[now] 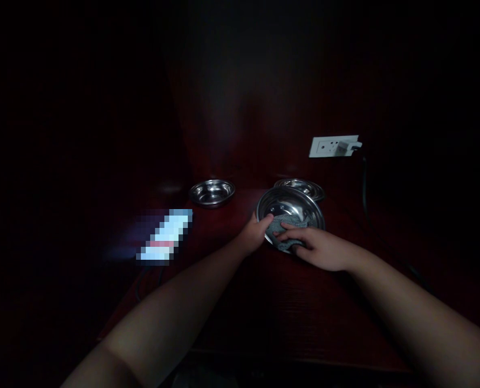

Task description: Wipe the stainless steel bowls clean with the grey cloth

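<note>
Clutching near-left rim of steel bowl [292, 205] with left hand [256, 231], gripping grey cloth [282, 225] down inside it with right hand [323, 249], mid table [284, 307]. Further back: second bowl [211, 192] far left, third bowl [302, 186] just behind, socket strip [332, 146] on far wall

Round, shallow stainless-steel bowl [290, 205]: shiny, dim reflections on the inner wall. It is tilted, open side toward the camera, near edge down on the dark red tabletop [288, 307]. The left hand [255, 233] clasps its left rim, thumb over the edge.

Small grey textured cloth [292, 219]: crumpled, lying inside the bowl's lower half and spilling over the near rim. The right hand [323, 249] has its fingers on top; grip unclear.
</note>
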### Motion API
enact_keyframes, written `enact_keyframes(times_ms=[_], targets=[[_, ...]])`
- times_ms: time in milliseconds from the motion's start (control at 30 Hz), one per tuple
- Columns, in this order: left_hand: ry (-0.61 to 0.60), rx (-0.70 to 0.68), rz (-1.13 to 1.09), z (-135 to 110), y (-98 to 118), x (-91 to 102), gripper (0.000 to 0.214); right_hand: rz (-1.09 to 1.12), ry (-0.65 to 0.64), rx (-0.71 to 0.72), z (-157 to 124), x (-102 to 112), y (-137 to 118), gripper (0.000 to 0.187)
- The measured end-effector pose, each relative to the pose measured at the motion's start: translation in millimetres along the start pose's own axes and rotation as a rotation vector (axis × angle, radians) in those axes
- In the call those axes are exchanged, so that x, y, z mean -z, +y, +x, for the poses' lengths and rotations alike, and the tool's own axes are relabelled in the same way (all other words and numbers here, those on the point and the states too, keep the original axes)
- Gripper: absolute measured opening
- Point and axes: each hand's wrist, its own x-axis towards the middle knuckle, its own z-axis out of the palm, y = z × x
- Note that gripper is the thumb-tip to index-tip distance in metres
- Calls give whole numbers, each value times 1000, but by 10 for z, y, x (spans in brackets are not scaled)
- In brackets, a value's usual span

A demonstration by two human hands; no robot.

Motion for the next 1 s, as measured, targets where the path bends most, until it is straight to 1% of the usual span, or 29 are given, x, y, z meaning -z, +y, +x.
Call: enact_keyframes(times_ms=[100, 200, 267, 367, 433, 500, 567, 667, 867, 1000], targets=[[7, 0, 9, -5, 12, -10, 46, -19, -25, -5, -15, 5, -6, 50], [8, 5, 17, -21, 41, -23, 47, -15, -25, -3, -19, -2, -10, 50], [5, -5, 17, -33, 60, -33, 48, 0, 0, 39, -13, -10, -8, 47], [9, -22, 31, -47, 81, -48, 47, 34, 70, 120, 6, -25, 13, 37], [1, -24, 39, -52, 88, -54, 46, 68, 118, 121, 23, -38, 39, 34], [-12, -27, 46, -54, 88, -53, 46, 94, 131, 78, 43, -54, 67, 34], [-17, -36, 65, -55, 84, -47, 47, 95, 107, 39, 64, -72, 91, 34], [-11, -34, 99, -64, 88, -41, 48, 87, 86, 20, 85, -95, 122, 33], [-4, -35, 138, -113, 160, -67, 46, 94, 35, 21, 66, -98, 143, 33], [-24, -34, 132, -134, 201, -77, 44, 89, 47, 31, 37, -95, 123, 37]])
